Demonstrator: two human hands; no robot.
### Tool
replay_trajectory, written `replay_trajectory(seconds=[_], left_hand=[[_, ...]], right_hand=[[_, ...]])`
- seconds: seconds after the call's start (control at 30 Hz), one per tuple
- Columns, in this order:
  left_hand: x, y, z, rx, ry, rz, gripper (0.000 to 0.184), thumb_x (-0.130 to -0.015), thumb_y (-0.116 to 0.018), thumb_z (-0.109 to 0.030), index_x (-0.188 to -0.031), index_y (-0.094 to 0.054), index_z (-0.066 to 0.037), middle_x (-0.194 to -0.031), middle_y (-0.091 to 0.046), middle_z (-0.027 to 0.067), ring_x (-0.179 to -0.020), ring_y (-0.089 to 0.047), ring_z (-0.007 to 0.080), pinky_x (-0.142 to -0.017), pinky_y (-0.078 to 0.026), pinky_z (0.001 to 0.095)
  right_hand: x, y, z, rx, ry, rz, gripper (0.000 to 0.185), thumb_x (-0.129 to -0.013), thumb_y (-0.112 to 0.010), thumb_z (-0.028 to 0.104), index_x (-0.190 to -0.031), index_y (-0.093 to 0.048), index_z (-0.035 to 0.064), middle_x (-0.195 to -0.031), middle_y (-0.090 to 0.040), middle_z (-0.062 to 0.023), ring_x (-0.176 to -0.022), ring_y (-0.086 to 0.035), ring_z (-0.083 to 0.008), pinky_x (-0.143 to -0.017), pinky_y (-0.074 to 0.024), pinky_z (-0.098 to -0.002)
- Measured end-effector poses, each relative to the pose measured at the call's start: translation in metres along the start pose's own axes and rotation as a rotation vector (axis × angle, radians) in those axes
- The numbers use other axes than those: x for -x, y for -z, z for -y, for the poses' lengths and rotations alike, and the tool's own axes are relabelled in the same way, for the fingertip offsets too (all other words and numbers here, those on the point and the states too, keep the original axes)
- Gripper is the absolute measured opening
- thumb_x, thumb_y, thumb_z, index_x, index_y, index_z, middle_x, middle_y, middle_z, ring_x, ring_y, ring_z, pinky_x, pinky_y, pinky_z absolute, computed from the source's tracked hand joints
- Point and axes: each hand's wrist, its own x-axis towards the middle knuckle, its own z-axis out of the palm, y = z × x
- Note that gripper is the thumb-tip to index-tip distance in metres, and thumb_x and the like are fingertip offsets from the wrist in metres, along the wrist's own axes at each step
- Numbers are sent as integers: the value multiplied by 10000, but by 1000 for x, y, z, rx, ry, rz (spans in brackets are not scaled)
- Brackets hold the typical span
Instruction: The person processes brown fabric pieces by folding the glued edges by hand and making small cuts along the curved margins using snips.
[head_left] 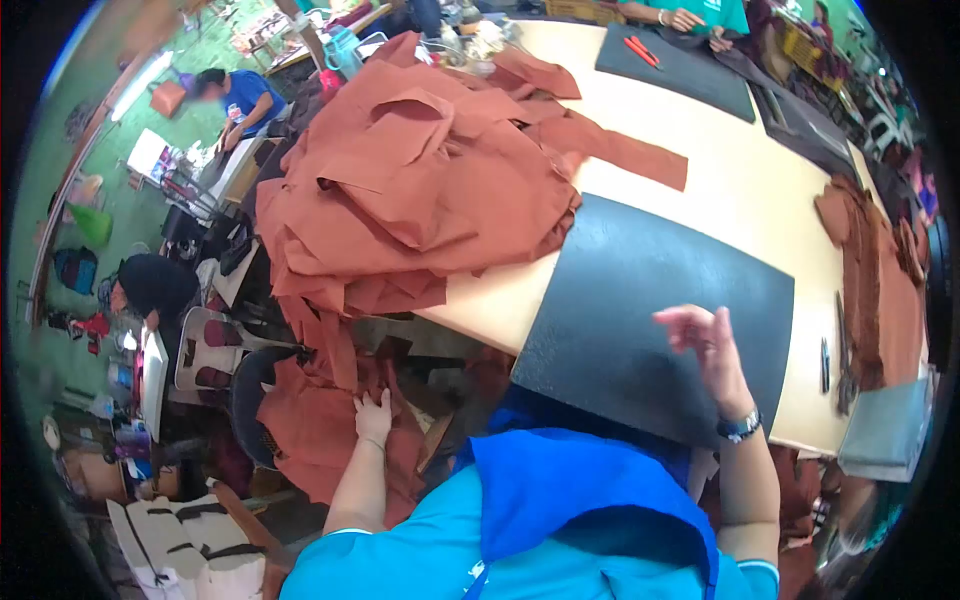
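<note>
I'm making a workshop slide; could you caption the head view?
Left hand on rust-red material beside a table, right hand raised over a black mat.

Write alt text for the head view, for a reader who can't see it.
A person's left hand touches reddish-brown sheets beside a worktable; the right hand is raised, empty, over a black mat. A large heap of similar sheets lies on the worktable.

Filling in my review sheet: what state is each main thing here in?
Near mat: flat on the table
Left hand: spread on the lower rust-coloured pieces
Right hand: raised above the mat, partly blurred
Rust-coloured heap: crumpled, piled up
Red-handled tool: lying on the far mat
</note>
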Motion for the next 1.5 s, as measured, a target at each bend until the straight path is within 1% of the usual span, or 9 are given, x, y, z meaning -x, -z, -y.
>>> replay_trajectory(seconds=[0.23, 0.37, 0.53, 0.7, 0.9, 1.03, 1.2, 1.37, 1.5], left_hand=[[-27, 22, 34, 252, -60, -636, 498, -1040, -492, -366, -1360, -509, 15, -1353, -521, 237, -1229, -521, 409, -1019, -444, 463], [-56, 149, -51, 692, -488, -1206, 342, -1046, -492, -195, -1267, -551, 60, -1271, -573, 218, -1145, -556, 339, -1021, -428, 433], [4, 275, -254, 441, -1137, -953, 195, -938, -621, -156, -1043, -685, -4, -1086, -695, 154, -1036, -654, 301, -962, -465, 393], [-47, 244, -362, -274, -943, -740, 507, -890, -616, -376, -1368, -558, -221, -1450, -519, 107, -1405, -410, 305, -1138, -260, 654], [-82, 253, -418, 267, -718, -360, 551, -895, -592, -580, -1328, -581, -239, -1454, -527, 97, -1385, -447, 302, -1103, -285, 674], [-67, 236, -427, -29, -720, -370, 517, -916, -574, -566, -1276, -592, -194, -1342, -608, 116, -1264, -566, 278, -1075, -305, 694], [-62, 221, -449, 593, -757, -705, 290, -1026, -465, -358, -1176, -545, -123, -1010, -706, 167, -963, -671, 414, -846, -506, 548], [79, 186, -474, 835, -1453, -501, 122, -1031, -492, -171, -1083, -532, -68, -932, -665, 195, -837, -660, 420, -661, -517, 492], [191, 97, -448, 442, -2137, 43, 99, -911, -589, -151, -848, -584, -74, -805, -632, 158, -714, -642, 352, -622, -511, 459]], right_hand=[[30, 94, -60, -135, -13, -505, 714, -1058, -230, 596, -1133, -665, 34, -813, -486, 29, -739, -443, -89, -708, -382, -242], [27, 87, -54, -248, -14, -562, 679, -1064, -263, 573, -1146, -638, 14, -817, -484, 27, -732, -443, -77, -697, -381, -221], [23, 79, -55, 29, -42, -564, 722, -1062, -250, 587, -1077, -704, 25, -779, -529, 29, -708, -457, -75, -668, -372, -221], [24, 78, -57, 68, -16, -571, 700, -1069, -269, 570, -1059, -720, 34, -782, -538, 35, -718, -471, -66, -669, -392, -218], [24, 79, -59, 17, -16, -538, 684, -1074, -275, 553, -1055, -720, 35, -780, -534, 35, -711, -473, -73, -672, -402, -222], [23, 78, -56, 39, -3, -505, 686, -1076, -265, 547, -1055, -717, 32, -782, -533, 38, -705, -471, -72, -672, -404, -223], [24, 80, -60, 32, -1, -507, 627, -1082, -300, 510, -1079, -715, 41, -776, -533, 46, -708, -476, -61, -660, -400, -214], [16, 69, -62, 225, 130, -561, 309, -969, -655, 176, -1252, -633, 52, -953, -591, -7, -789, -524, -101, -709, -451, -233], [21, 31, -12, 901, 494, -515, 634, -735, -833, 154, -1317, -582, 161, -1396, -503, -126, -1329, -451, -300, -1096, -380, -489]])
